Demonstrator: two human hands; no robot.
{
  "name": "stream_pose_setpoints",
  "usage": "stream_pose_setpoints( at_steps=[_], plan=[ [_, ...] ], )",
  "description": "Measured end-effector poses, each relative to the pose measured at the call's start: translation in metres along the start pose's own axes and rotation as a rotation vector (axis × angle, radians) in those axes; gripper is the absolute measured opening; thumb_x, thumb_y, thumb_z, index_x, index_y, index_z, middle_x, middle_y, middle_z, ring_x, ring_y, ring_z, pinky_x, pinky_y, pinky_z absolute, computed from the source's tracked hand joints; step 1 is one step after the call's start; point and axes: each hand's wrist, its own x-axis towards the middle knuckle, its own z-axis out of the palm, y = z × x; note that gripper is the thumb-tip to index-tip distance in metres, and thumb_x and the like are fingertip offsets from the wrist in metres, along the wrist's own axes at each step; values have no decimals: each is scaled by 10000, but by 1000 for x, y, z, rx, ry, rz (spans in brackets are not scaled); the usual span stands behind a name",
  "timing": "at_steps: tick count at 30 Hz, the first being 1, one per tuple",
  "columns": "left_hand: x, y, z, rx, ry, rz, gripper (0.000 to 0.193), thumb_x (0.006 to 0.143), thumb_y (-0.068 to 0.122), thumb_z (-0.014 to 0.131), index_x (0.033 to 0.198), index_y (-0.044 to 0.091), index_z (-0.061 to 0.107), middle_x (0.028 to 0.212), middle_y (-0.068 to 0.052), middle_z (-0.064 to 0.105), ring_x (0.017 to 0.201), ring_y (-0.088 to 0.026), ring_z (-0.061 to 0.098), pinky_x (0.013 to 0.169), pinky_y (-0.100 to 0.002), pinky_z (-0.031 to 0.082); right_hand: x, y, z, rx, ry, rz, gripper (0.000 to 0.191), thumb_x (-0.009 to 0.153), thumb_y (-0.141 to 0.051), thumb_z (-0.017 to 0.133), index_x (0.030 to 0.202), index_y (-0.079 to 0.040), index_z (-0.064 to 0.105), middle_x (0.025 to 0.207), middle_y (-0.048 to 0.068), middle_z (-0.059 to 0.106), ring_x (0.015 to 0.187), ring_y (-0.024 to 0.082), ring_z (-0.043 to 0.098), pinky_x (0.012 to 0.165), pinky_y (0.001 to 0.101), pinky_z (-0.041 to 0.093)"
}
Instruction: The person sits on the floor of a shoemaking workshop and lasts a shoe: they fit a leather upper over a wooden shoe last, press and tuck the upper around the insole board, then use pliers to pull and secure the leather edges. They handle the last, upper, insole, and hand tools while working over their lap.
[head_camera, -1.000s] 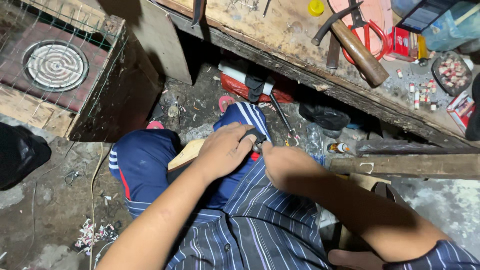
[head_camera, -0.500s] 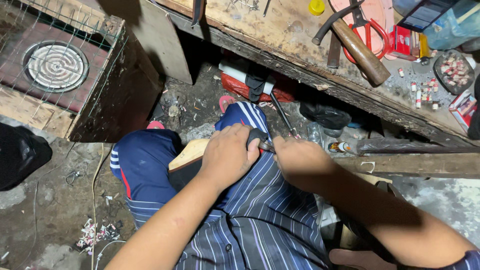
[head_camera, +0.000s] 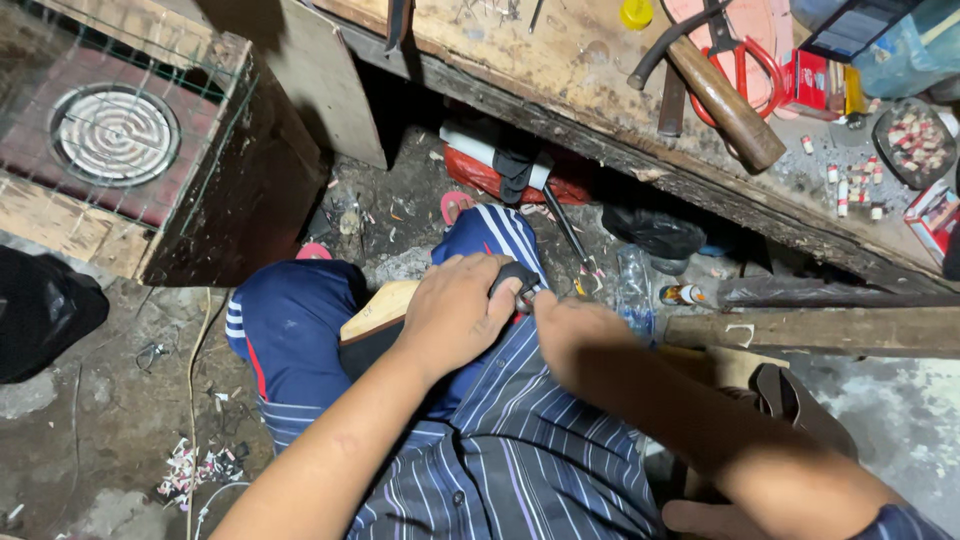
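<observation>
On your lap, your left hand (head_camera: 455, 315) clamped the tan-soled shoe (head_camera: 380, 318), its long axis running ten to four; your right hand (head_camera: 580, 335), at three o'clock, pinched its dark heel end (head_camera: 515, 275).
</observation>
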Motion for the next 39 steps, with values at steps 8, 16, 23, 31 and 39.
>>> stream_pose_setpoints(
  at_steps=[8, 16, 23, 31, 39],
  plan=[
    [5, 5, 5, -16, -14, -94, 353, 927, 343, 577, 1039, 40, 720, 1004, -154, 694, 1009, -357, 642, 906, -482, 485, 7, 26, -25, 236, -25, -109, 295, 892, -247, 638, 1091, -36, 589, 1049, 201, 691, 1043, 407, 646, 872, 499, 497],
    [4, 16, 4, 53, 72, 3, 316, 899, 316, 625, 1028, 40, 710, 955, -132, 675, 958, -334, 631, 847, -482, 467, 16, 38, -59, 176, -303, 5, 362, 937, -341, 610, 1168, -64, 574, 1078, 193, 706, 1063, 411, 654, 905, 499, 505],
    [4, 16, 6, 90, 103, 34, 319, 905, 319, 629, 1045, 41, 697, 948, -122, 664, 939, -318, 628, 824, -463, 462, 19, 39, -66, 162, -373, 13, 371, 920, -360, 635, 1136, -62, 588, 1073, 214, 698, 1064, 426, 647, 910, 499, 506],
    [5, 12, 8, 108, 95, 66, 338, 915, 319, 622, 1080, 34, 697, 968, -122, 666, 935, -311, 620, 813, -449, 456, 24, 42, -55, 130, -420, 56, 279, 943, -311, 598, 1037, -49, 607, 984, 204, 706, 1007, 416, 671, 881, 502, 514],
    [12, 4, 0, -80, -2, 16, 322, 949, 322, 590, 1130, 91, 724, 1015, -112, 698, 990, -328, 637, 864, -454, 478, 7, 14, -27, -38, -114, -49, 161, 909, -81, 483, 1022, 0, 565, 870, 205, 714, 850, 399, 715, 722, 490, 569]
  ],
)
